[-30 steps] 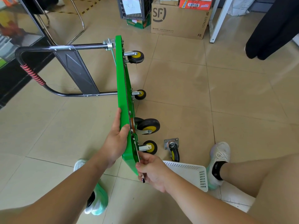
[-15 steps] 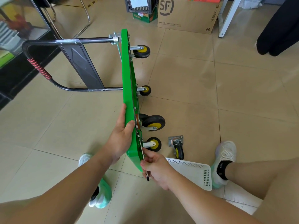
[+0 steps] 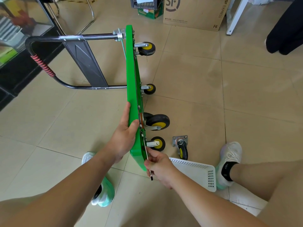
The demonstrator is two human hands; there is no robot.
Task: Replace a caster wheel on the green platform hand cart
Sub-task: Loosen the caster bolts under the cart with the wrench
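The green platform cart [image 3: 133, 82] stands on its long edge, with its wheels pointing right and its black handle [image 3: 41, 63] folded out to the left. My left hand [image 3: 124, 136] grips the near top edge of the deck, thumb over the rim. My right hand [image 3: 159, 166] holds a thin metal wrench [image 3: 150, 169] against the underside, near the lowest caster [image 3: 157, 143]. A larger swivel caster [image 3: 157, 122] sits just above it. One loose caster [image 3: 181, 145] with its mounting plate lies on the floor to the right.
A white perforated basket [image 3: 196, 172] lies beside my right hand. My feet in light shoes [image 3: 229, 163] flank the cart. A cardboard box [image 3: 195, 12] and a dark crate [image 3: 146, 3] stand at the back. A chair frame [image 3: 88, 17] is at the upper left, a white table leg [image 3: 236, 15] at the upper right.
The view has shifted a little, so the cart sits higher in the frame. Both hands keep the same hold on the deck and the wrench.
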